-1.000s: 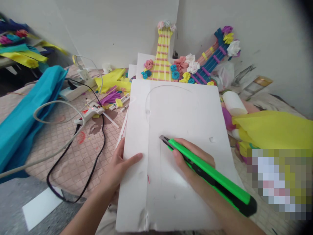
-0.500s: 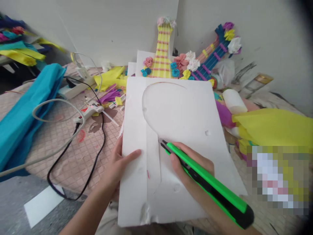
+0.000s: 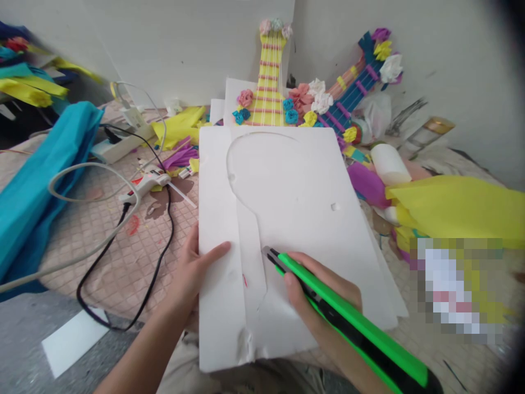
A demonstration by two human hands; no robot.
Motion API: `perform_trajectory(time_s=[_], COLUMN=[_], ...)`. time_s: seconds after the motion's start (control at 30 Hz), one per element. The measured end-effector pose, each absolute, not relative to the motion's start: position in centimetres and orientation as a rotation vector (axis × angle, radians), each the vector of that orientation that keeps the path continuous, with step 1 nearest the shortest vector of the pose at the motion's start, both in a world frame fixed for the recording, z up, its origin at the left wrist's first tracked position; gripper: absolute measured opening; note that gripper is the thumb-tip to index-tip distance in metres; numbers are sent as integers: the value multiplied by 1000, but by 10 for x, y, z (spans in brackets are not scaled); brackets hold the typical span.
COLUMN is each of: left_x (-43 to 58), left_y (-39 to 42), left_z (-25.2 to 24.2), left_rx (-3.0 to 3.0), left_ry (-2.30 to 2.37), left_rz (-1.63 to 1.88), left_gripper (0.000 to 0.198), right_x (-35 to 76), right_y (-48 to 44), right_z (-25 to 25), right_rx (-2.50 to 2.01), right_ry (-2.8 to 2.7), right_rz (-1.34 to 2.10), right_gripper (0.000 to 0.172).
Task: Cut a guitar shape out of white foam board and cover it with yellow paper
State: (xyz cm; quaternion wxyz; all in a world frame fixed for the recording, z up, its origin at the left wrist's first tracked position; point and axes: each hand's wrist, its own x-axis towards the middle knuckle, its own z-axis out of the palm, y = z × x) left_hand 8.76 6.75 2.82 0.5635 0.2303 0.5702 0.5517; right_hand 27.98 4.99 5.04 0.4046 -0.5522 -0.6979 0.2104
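Observation:
A white foam board (image 3: 287, 175) lies in front of me, its near edge over my lap. A thin cut line curves round its upper left and runs down to a straight stretch. My right hand (image 3: 324, 284) grips a green and black utility knife (image 3: 348, 323), whose blade tip is at the straight part of the line. At the left edge, my left hand (image 3: 200, 268) holds the board, thumb flat on top and the other fingers partly hidden beneath it.
Left on the quilted cloth are a white glue gun (image 3: 143, 186), a power strip (image 3: 123, 143) and looping cords. Blue crepe paper (image 3: 49, 175) lies beyond. Two flower-trimmed paper guitars (image 3: 268, 82) lean at the back. Yellow crepe paper (image 3: 455, 208) and a white roll (image 3: 390, 163) are right.
The knife tip has moved down along the straight line toward me. The board has shifted slightly left in view, with my left hand still on its edge.

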Motion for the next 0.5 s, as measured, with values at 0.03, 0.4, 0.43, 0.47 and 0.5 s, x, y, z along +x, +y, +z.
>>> perform_trajectory(time_s=[0.03,0.4,0.43,0.47,0.5], left_x=[87,87,88,88,88], left_y=[68,68,68,68,67], left_z=[27,26,26,27,27], left_rx=[543,529,528,527,526], left_ry=[1341,1317,1313,1312,1312], left_rz=[1304,1297,1296,1298,1302], left_gripper=[65,72,73,72,71], right_x=[280,292,292,292,292], right_y=[47,22,21,20,18], right_z=[50,48,48,47,46], right_rx=[-1397,-1409,-1406,-1400,-1394], right_ry=[-1751,-1744,-1749,-1754,-1758], right_rz=[531,550,540,525,505], right_gripper=[19,18,18,19,19])
